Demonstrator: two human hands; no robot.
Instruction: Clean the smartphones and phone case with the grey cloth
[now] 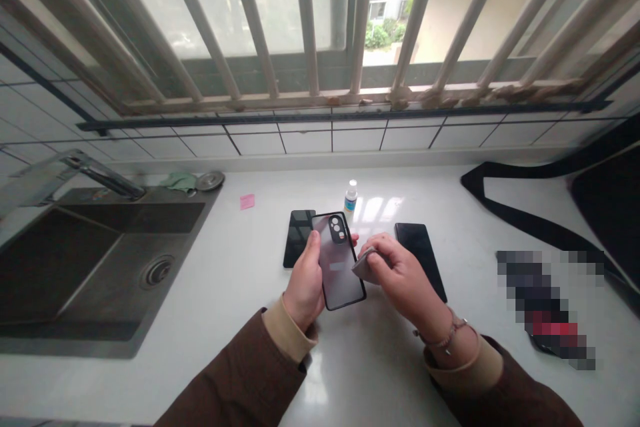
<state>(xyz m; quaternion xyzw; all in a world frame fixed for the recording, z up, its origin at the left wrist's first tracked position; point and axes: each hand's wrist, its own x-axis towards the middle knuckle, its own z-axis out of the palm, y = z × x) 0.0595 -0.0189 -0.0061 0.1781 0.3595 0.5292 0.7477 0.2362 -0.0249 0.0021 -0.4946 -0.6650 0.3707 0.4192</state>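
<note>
My left hand (306,283) is closed around a translucent phone case with a black rim (336,267), tilted above the counter, its camera cutouts at the upper end. Pinched in my right hand (395,270) is a small grey cloth (369,267), close to the case's right edge. A black phone (299,237) lies behind the case on the left, partly covered by it. Right of my right hand lies another dark, flat device (424,257). A small white bottle with a blue label (351,197) stands upright beyond the case.
On the white counter (210,320), a pink paper (247,201) lies at the left. A sink (165,240) with a faucet (107,177), a green cloth (180,181) and a drain strainer (210,180) are farther left. A black strap (540,222) and a blurred object (545,307) lie right.
</note>
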